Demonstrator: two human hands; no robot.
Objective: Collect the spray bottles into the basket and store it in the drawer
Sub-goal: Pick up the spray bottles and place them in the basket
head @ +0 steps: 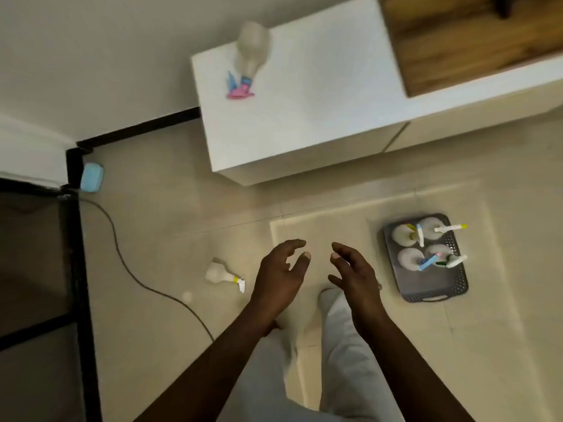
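A dark grey basket [438,292] sits on the floor at the right and holds several white spray bottles [409,258] standing upright. One white spray bottle with a yellow collar [221,274] lies on the floor to the left of my hands. Another spray bottle with a pink and blue trigger [251,60] stands on the white cabinet top [320,95]. My left hand [281,275] and my right hand [353,272] hover over the floor between the fallen bottle and the basket, both open and holding nothing.
A black cable [131,269] runs across the floor at the left. A light blue box [92,177] sits by the black frame [76,239]. A wooden panel [466,38] lies on the cabinet at the upper right. My legs in grey trousers [341,360] are below.
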